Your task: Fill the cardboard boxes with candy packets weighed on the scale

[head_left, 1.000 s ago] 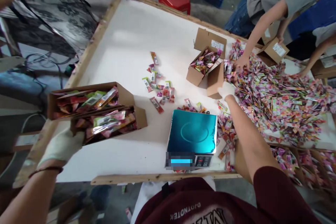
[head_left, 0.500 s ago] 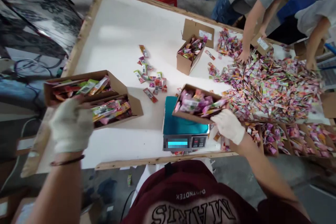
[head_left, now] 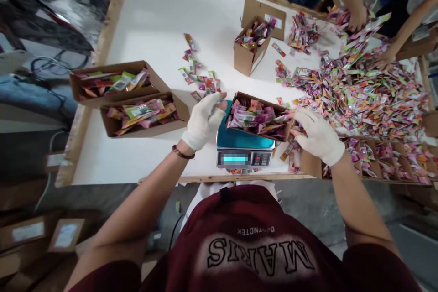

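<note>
A small cardboard box (head_left: 256,121) filled with candy-like wrapped packets rests on the teal pan of a digital scale (head_left: 236,139). My left hand (head_left: 205,121), in a white fingerless glove, is open and empty beside the scale's left edge, fingertips short of the box. My right hand (head_left: 318,137), gloved the same way, is at the box's right end. Its fingertips reach that edge, with the thumb and fingers apart. The scale's display is blurred out.
Two filled boxes (head_left: 140,118) stand left on the white table (head_left: 150,23). Another filled box (head_left: 244,54) stands behind the scale. Loose packets (head_left: 205,80) lie between them. A large packet pile (head_left: 383,91) spreads right, where co-workers' hands (head_left: 357,18) work. More filled boxes (head_left: 386,159) line the front right edge.
My left hand has moved right from the left boxes to the scale. My right hand has loosened at the box, which now sits more level on the pan. A co-worker has lifted packets from the pile.
</note>
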`<state>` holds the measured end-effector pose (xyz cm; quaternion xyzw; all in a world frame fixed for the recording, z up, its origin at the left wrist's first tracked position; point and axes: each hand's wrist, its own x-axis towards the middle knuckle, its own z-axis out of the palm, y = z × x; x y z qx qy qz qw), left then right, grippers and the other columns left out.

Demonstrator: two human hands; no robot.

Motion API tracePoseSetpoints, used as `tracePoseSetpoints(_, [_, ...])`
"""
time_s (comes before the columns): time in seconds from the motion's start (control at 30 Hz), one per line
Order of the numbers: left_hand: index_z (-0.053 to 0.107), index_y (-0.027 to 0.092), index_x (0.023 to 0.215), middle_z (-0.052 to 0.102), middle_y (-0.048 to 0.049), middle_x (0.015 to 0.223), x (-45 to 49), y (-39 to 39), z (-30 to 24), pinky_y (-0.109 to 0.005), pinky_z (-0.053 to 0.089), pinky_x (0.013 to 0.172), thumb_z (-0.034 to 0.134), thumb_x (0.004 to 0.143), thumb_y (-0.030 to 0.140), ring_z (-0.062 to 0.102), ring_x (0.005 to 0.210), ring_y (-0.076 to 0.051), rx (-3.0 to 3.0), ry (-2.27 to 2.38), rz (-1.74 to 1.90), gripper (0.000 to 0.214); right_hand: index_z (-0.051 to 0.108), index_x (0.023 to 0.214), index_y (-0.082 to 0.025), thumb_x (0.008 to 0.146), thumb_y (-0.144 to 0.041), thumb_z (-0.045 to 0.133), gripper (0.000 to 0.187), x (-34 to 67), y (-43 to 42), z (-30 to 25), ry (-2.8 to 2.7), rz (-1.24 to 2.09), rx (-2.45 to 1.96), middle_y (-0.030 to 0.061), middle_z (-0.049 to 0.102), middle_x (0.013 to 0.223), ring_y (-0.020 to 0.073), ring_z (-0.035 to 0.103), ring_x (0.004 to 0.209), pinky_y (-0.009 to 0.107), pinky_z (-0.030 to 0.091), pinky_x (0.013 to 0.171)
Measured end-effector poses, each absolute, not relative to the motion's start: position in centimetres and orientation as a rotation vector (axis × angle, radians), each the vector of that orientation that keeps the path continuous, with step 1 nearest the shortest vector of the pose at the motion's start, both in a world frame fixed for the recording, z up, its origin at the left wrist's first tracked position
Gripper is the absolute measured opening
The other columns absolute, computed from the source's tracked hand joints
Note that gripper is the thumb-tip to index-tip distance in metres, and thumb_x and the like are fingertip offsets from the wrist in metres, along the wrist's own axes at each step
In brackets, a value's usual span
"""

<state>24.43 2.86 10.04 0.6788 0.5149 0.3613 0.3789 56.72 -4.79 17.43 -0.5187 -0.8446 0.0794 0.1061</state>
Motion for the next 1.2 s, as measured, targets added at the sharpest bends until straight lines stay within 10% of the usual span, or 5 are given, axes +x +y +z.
tracePoseSetpoints(0.27, [0.067, 0.013, 0.129, 0.071, -0.0151, 0.129, 25.5, 2.3, 11.3, -0.044, 0.049, 0.111, 0.047, 0.1, 0.047, 0.065, 0.121, -0.028, 1.812, 1.29, 0.96, 0.049, 0.051, 0.148, -0.01, 0.076, -0.019, 0.07, 0.075, 50.7, 1.2, 13.3, -2.777, 0.337, -1.712, 0.0188, 0.061, 0.144, 0.0361, 0.06, 0.123, 0.047, 0.048, 0.104])
tracePoseSetpoints(0.87, [0.071, 0.02, 0.098, 0.069, -0.0109, 0.112, 26.9, 0.7, 14.6, -0.04, 0.056, 0.1, 0.048, 0.102, 0.035, 0.067, 0.109, -0.024, 2.185, 1.19, 1.078, 0.028, 0.069, 0.133, -0.019, 0.088, -0.016, 0.047, 0.05, 52.7, -1.2, 13.0, -2.26, 0.538, -1.423, 0.0102, 0.07, 0.134, 0.0268, 0.061, 0.131, 0.048, 0.047, 0.115])
tracePoseSetpoints(0.97, [0.072, 0.02, 0.101, 0.067, -0.0097, 0.109, 27.2, 1.1, 15.3, -0.041, 0.056, 0.097, 0.047, 0.102, 0.036, 0.067, 0.109, -0.025, 2.205, 1.194, 1.104, 0.029, 0.066, 0.13, -0.026, 0.101, -0.028, 0.041, 0.038, 54.2, -2.4, 14.7, -1.89, 0.547, -1.447, 0.0071, 0.074, 0.113, 0.0238, 0.071, 0.11, 0.043, 0.059, 0.097])
tracePoseSetpoints(1.07, [0.071, 0.019, 0.106, 0.067, -0.0102, 0.114, 25.1, 1.2, 14.8, -0.041, 0.055, 0.098, 0.049, 0.102, 0.039, 0.066, 0.111, -0.025, 2.215, 1.284, 1.079, 0.03, 0.063, 0.124, -0.028, 0.106, -0.039, 0.036, 0.034, 58.0, -3.5, 14.7, -1.655, 0.382, -1.553, 0.0063, 0.07, 0.094, 0.0227, 0.073, 0.086, 0.041, 0.063, 0.078])
tracePoseSetpoints(1.2, [0.068, 0.019, 0.116, 0.065, -0.0122, 0.127, 18.9, 0.8, 12.2, -0.042, 0.05, 0.102, 0.053, 0.099, 0.042, 0.061, 0.118, -0.028, 2.251, 1.648, 0.762, 0.033, 0.065, 0.12, -0.021, 0.1, -0.046, 0.046, 0.037, 64.2, -5.0, 12.6, -1.763, 0.006, -1.915, 0.015, 0.069, 0.107, 0.0333, 0.068, 0.105, 0.057, 0.058, 0.095])
